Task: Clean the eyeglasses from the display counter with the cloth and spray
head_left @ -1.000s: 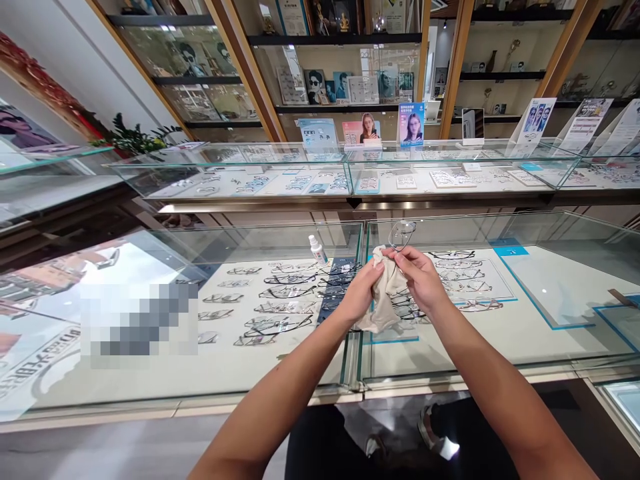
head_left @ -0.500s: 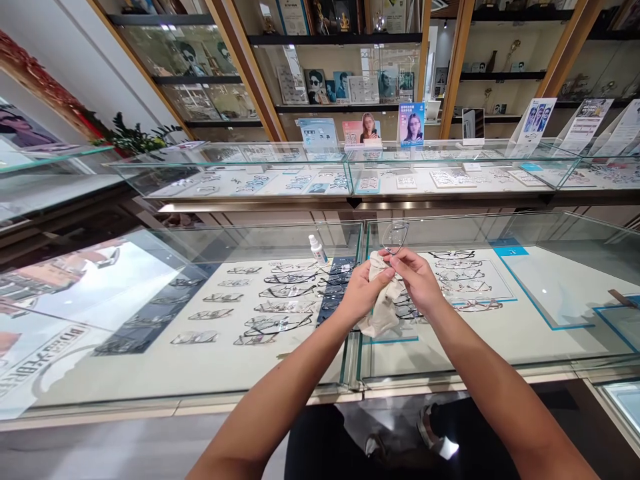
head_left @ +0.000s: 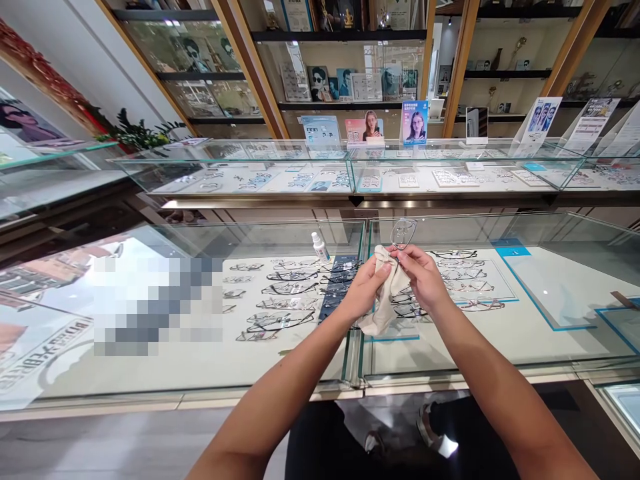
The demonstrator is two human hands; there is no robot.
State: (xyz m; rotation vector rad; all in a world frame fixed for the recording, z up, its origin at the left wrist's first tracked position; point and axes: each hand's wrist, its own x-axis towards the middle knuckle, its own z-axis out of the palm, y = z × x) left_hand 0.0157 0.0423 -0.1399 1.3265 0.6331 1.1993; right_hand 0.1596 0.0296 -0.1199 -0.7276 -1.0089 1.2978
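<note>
Above the glass counter, my left hand point(head_left: 365, 288) is closed on a cream cloth point(head_left: 383, 310) that hangs down between my hands. My right hand point(head_left: 421, 279) pinches a pair of thin-framed eyeglasses point(head_left: 403, 233). One lens sticks up above my fingertips; the rest of the glasses is hidden by the cloth and fingers. The cloth touches the lower part of the frame, and the two hands nearly meet there. A white spray bottle point(head_left: 319, 247) stands on the counter to the left of my hands.
Several rows of eyeglasses point(head_left: 293, 289) lie in the glass display case point(head_left: 200, 390) under my arms. A blue-edged panel point(head_left: 550, 287) lies at the right. Farther back stands a second glass showcase point(head_left: 280, 200) with advertising cards point(head_left: 415, 123) on top. Shelves point(head_left: 340, 35) line the wall.
The eyeglasses have turned, so the raised lens now faces me more squarely. My hands and the cloth have shifted slightly to the right in view. Part of the left counter is now blurred out.
</note>
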